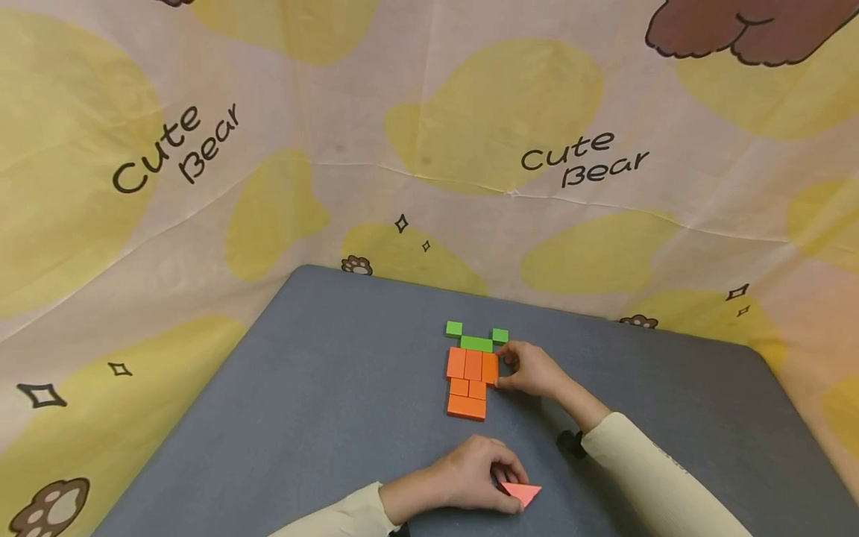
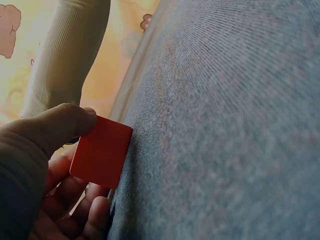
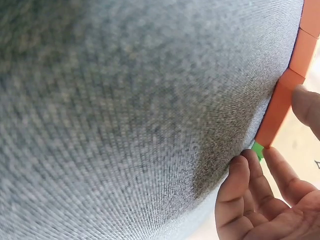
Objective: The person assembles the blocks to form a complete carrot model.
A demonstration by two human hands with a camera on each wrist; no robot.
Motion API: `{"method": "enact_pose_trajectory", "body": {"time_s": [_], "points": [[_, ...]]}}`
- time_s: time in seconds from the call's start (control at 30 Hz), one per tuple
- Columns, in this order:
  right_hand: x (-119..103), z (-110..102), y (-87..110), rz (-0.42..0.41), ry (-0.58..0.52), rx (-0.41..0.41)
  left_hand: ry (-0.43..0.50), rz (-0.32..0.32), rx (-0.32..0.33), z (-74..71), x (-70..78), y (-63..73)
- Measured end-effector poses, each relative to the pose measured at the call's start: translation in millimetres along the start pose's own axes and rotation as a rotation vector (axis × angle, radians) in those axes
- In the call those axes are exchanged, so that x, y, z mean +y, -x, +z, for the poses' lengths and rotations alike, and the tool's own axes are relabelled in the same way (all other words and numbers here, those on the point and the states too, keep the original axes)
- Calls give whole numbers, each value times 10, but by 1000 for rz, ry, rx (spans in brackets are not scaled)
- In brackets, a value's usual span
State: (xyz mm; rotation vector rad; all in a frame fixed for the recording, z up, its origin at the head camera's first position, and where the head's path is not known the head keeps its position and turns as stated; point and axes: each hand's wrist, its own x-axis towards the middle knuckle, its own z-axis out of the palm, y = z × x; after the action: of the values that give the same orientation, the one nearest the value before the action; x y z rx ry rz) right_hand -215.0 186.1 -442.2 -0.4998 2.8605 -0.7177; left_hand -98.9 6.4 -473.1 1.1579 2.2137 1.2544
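Note:
Near the front of the table, my left hand (image 1: 478,476) pinches a salmon triangular block (image 1: 523,493) between thumb and fingers. In the left wrist view a flat red-orange face of that block (image 2: 102,152) shows, its edge close to the cloth. Farther back, my right hand (image 1: 535,371) pinches the right-hand orange rectangular block (image 1: 491,369) by its two ends. That block stands beside two upright orange blocks (image 1: 464,364). Just behind them lie a longer green block (image 1: 476,344) and two small green blocks, one left (image 1: 454,329) and one right (image 1: 499,335).
Two small orange blocks (image 1: 467,388) and a wide orange block (image 1: 466,407) continue the flat figure toward me. All lie on a grey cloth-covered table (image 1: 322,373). A patterned fabric curtain (image 1: 470,112) rises behind the table and along its left side.

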Motion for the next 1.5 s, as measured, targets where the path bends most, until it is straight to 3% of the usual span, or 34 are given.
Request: {"method": "enact_pose_trajectory", "body": {"time_s": [0.3,0.8,1.07,1.5], "points": [[-14,2,-7,5,-5,2,-34,21,42,-119,-18,45],[21,20,-12,24,-11,-7,-150,-120,174,-535,-184,104],[22,16,-15,17,-2,-9,-175,-128,175,-686,-257,114],[15,14,-32,22,-12,-19,-258,-163,140,-811,-291,84]]}}
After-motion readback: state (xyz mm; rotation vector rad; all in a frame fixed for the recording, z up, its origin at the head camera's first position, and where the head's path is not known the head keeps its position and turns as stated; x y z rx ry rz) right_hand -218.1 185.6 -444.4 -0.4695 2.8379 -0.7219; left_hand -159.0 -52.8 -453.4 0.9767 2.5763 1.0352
